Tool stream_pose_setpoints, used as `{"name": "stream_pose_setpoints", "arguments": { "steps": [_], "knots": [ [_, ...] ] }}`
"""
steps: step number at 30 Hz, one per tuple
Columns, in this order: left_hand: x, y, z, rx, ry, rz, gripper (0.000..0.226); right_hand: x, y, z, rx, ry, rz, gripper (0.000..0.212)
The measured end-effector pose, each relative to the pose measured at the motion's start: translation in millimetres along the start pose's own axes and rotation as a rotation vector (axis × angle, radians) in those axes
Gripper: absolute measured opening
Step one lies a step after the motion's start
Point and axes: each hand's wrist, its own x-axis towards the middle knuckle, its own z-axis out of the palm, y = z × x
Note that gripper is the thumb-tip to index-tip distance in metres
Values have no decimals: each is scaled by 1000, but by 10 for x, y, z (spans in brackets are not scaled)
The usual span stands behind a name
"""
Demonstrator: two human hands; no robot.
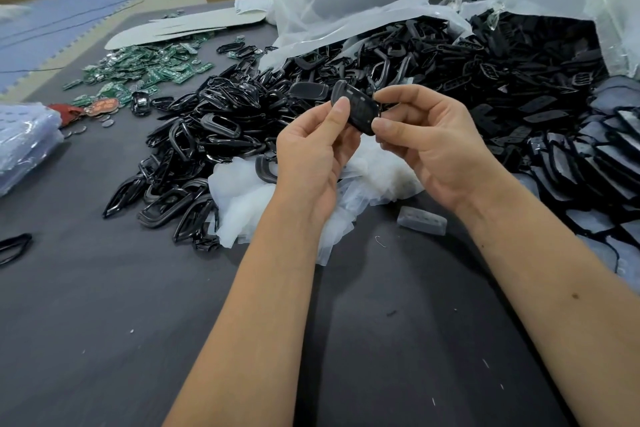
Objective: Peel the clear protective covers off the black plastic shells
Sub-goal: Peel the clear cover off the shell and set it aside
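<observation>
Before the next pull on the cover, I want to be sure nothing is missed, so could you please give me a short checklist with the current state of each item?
1. Shell held: the black shell is up off the table, gripped from both sides. Ok.
2. Left hand grip: thumb and fingers pinch the shell's left end. Ok.
3. Right hand grip: fingertips pinch the shell's right edge. Ok.
4. Clear cover lifted at an edge: too small and glossy to see. Cannot tell.
5. Place for peeled covers: a heap of white film lies just below the hands. Ok.
6. More shells in reach: the black pile lies just beyond the hands. Ok.
</observation>
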Motion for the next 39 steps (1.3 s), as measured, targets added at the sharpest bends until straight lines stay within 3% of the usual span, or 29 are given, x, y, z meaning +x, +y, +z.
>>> {"name": "stream_pose_setpoints", "arguments": {
  "steps": [5, 8, 18, 27, 39],
  "knots": [
    [-6, -20, 9, 95, -13, -1, 14, 32, -5, -18, 117, 20, 151, 21],
    [2, -24, 5, 111, -16, -22, 13, 27, -14, -25, 117, 29, 139, 31],
    [40, -55, -19, 68, 21, -65, 10, 37, -2, -38, 89, 65, 131, 20],
    [34, -73, -21, 169, -16, -66, 5, 61, 11, -119, 74, 41, 137, 37],
    [35, 14, -51, 116, -125, -83, 14, 44, 9, -126, 160, -81, 104, 47]
  ]
}}
